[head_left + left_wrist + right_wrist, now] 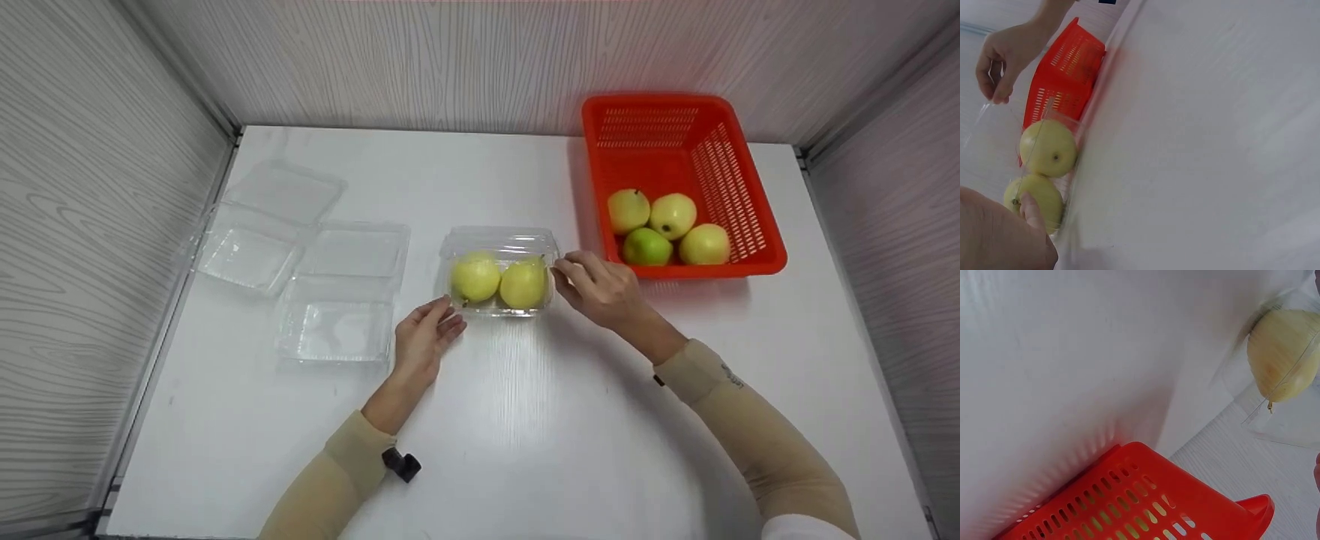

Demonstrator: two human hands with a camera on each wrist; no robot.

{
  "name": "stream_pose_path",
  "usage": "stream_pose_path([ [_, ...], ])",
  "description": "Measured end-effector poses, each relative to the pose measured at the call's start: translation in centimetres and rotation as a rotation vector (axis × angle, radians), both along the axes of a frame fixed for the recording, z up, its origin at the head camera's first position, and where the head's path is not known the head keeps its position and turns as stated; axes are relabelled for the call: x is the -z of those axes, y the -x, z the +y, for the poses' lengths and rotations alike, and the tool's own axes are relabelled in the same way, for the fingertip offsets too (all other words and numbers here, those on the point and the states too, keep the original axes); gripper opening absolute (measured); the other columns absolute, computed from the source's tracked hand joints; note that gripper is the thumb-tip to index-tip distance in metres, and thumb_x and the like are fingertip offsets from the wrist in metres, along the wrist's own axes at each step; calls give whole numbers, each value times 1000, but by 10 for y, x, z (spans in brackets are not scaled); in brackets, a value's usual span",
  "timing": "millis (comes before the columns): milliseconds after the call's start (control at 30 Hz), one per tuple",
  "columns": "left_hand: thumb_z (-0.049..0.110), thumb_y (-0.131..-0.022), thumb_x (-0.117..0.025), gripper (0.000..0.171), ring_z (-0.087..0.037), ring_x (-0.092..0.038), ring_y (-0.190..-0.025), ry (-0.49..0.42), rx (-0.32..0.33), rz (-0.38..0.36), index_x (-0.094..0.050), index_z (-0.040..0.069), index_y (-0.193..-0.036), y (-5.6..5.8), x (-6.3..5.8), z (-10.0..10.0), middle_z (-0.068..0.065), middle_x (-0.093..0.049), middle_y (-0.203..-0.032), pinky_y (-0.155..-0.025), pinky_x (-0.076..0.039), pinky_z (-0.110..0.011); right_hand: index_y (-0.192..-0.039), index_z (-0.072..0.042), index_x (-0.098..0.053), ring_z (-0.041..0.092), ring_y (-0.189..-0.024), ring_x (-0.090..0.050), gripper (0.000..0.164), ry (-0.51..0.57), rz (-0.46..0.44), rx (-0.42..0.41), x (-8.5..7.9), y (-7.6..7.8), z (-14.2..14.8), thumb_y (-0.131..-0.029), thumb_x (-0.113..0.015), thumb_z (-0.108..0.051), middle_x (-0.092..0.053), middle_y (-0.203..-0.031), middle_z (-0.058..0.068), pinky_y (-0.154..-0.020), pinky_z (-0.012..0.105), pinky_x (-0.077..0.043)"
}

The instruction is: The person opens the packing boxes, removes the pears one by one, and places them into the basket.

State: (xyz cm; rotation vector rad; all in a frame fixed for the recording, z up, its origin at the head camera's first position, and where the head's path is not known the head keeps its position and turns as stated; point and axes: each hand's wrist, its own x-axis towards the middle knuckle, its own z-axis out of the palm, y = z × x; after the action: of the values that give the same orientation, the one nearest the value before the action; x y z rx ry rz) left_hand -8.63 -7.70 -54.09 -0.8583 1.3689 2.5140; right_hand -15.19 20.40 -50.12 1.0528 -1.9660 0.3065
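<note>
Two yellow pears (475, 277) lie side by side in a clear plastic clamshell box (495, 308), whose raised lid (501, 241) stands at its back. My right hand (600, 291) pinches the lid's edge at the right side; in the left wrist view the right hand (1010, 56) is above the pears with fingertips together on the clear plastic. My left hand (424, 337) touches the box's front left corner with fairly straight fingers. The right wrist view shows one pear (1282, 354) through the plastic, with the right hand mostly out of frame.
A red basket (766, 259) holding several yellow and green fruits (673, 216) stands at the back right, close to my right hand. To the left lie two opened clear clamshell boxes (337, 330) (251, 255), partly overlapping. Walls enclose the white table (517, 442) at the back and sides.
</note>
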Motion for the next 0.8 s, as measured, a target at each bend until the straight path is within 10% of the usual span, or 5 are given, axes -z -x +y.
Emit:
stream_pose_path([
  [800, 0, -101, -66, 32, -16, -72, -85, -22, -3, 8, -56, -6, -131, 5, 4, 1, -5, -67, -98, -82, -67, -25, -101, -2, -75, 24, -55, -66, 13, 126, 29, 77, -18, 31, -11, -89, -80, -5, -72, -85, 14, -45, 28, -56],
])
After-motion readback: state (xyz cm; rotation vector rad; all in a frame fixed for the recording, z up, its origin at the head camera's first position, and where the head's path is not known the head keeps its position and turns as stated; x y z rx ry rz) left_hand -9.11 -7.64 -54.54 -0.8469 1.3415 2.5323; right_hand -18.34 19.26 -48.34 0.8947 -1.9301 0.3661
